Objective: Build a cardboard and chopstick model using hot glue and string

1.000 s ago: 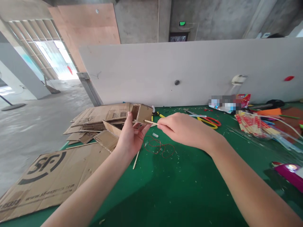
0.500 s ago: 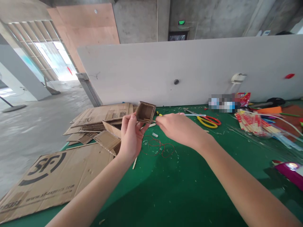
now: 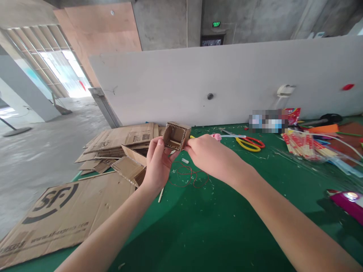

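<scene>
My left hand (image 3: 158, 162) is closed around the lower left of a small open cardboard box (image 3: 185, 138), its opening tilted toward me. Across the box's inside runs a pale thin wooden stick (image 3: 173, 142). My right hand (image 3: 211, 151) is closed in a pinch against the box's right side, on the stick's outer end; the fingertips are mostly hidden. Below the hands, a red wire (image 3: 185, 174) lies in loops beside a short whitish stub (image 3: 185, 161). A pink-and-clear glue-stick-like item (image 3: 217, 137) shows just behind my right hand.
Cardboard sheets (image 3: 113, 138) are stacked at left, with a large flat piece (image 3: 93, 211) in front. Scissors (image 3: 249, 145) with yellow and red handles lie at right, near bundled sticks (image 3: 300, 145) and a purple tool (image 3: 347, 204). A white panel (image 3: 159, 87) stands behind the table.
The box has turned slightly, showing more of its right side. My right hand has moved in against it, and the stick now shows across the inside.
</scene>
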`<state>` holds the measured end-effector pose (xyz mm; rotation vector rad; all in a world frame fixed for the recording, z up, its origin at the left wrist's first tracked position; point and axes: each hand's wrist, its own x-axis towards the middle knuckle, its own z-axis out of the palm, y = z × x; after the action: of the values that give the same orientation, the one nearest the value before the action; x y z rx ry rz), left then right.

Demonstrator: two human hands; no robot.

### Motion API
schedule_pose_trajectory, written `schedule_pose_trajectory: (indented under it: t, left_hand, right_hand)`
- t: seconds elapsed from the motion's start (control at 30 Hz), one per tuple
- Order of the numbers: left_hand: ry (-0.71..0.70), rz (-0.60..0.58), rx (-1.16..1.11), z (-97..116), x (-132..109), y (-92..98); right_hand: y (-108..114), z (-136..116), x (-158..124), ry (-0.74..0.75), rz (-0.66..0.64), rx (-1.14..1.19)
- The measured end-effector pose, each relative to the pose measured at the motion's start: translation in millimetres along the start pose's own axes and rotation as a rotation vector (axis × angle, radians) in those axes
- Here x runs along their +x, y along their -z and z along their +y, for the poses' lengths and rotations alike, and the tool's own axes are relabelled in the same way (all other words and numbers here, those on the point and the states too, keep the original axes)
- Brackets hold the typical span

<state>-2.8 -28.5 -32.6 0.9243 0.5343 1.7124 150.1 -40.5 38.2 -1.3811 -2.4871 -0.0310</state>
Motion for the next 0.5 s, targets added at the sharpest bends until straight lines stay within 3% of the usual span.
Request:
schedule_pose_trajectory:
  t: [0.2, 0.5]
  left_hand:
    - [0.016, -0.038, -0.061, -1.9, -0.6, 0.8]
    - [0.016, -0.051, 0.030, 0.8, -0.8, 3.4]
  right_hand:
    - [6.9, -2.1, -5.4, -0.033, 0.005, 0.129]
    - [1.7, -3.7, 0.4, 0.009, 0.036, 0.010]
